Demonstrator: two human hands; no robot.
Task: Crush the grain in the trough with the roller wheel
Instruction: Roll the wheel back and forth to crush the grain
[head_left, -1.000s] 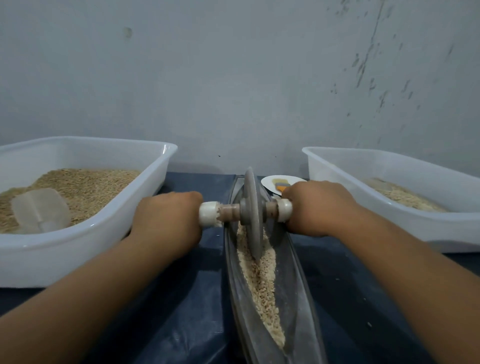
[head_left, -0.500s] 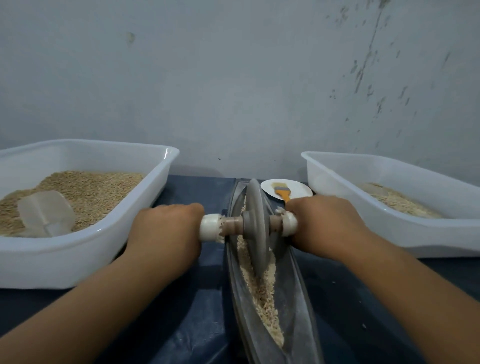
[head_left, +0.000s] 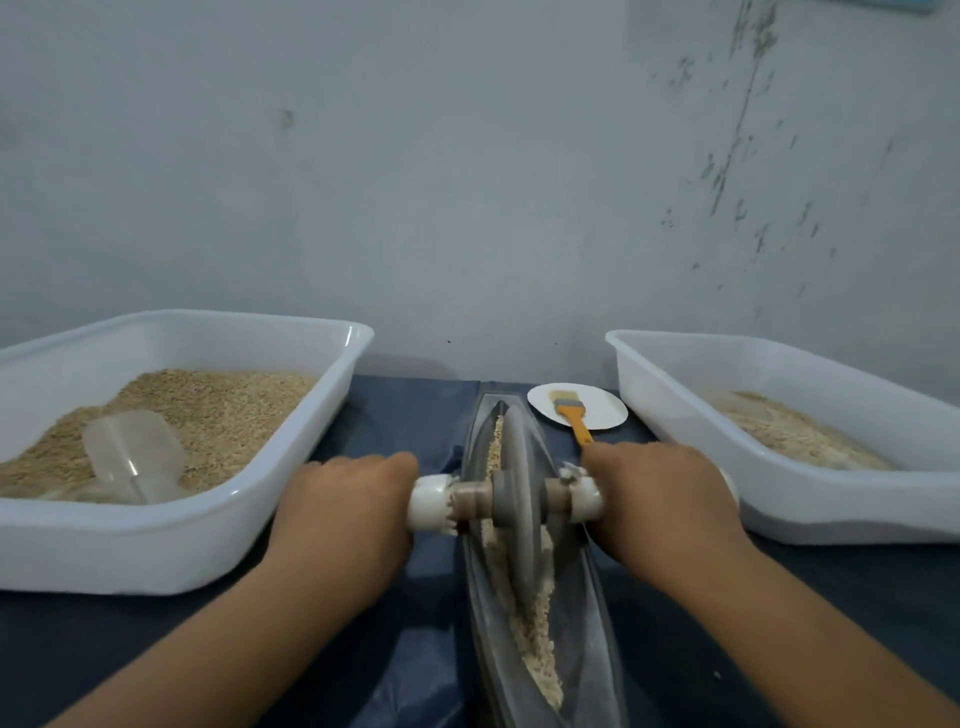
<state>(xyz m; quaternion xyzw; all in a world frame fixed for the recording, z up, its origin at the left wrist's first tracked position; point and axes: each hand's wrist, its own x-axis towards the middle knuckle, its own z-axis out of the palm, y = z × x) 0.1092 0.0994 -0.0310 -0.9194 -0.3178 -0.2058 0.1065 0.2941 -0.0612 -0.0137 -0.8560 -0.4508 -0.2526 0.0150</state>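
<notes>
In trough (head_left: 592, 613): roller wheel (head_left: 519, 499) | both hands' fingers grip axle | bins flank.

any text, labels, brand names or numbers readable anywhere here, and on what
None: no readable text, label, brand or number shows in this view.
Left tub and right tub: plain white walls, no print.
Scoop, plate and brush: no marking visible.
Roller wheel and trough: bare surfaces, slightly blurred; no lettering can be made out.
Wall: only stains and scuffs, not writing.
</notes>
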